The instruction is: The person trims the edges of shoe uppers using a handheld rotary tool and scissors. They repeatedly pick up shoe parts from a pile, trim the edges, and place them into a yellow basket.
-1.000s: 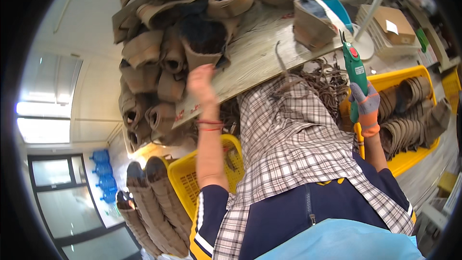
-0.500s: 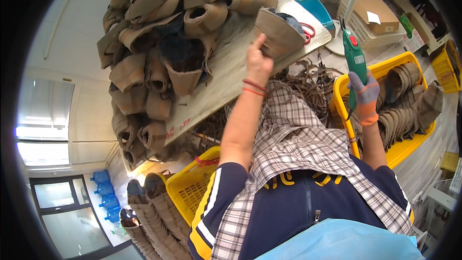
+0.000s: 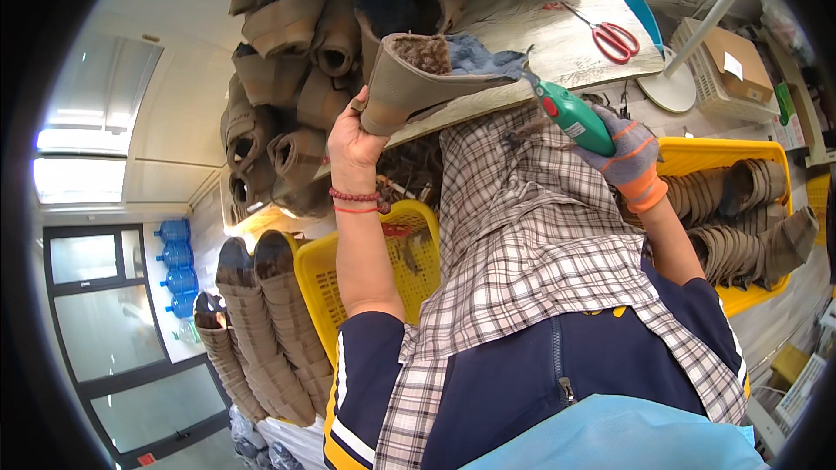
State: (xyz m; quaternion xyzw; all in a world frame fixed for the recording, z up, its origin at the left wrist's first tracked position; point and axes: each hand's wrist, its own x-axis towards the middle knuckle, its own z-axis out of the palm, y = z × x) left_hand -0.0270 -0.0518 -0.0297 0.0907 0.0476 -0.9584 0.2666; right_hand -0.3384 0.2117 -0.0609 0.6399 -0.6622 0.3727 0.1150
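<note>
Head view — both hands working on one tan boot upper at the table edge.
Left hand (image 3: 353,135) grips the heel end of the boot upper (image 3: 427,78), holding it just above the table (image 3: 557,30); gloved right hand (image 3: 629,152) is clenched round a green hand tool (image 3: 570,117) — tip at the upper's blue lining. Red scissors (image 3: 612,35) lie on the table, beyond the tool; yellow basket (image 3: 697,157) sits just right of the right hand.

Boot pile (image 3: 305,78) crowds table's left; bare tabletop (image 3: 557,26) (only red scissors (image 3: 614,37)) passable right.
</note>
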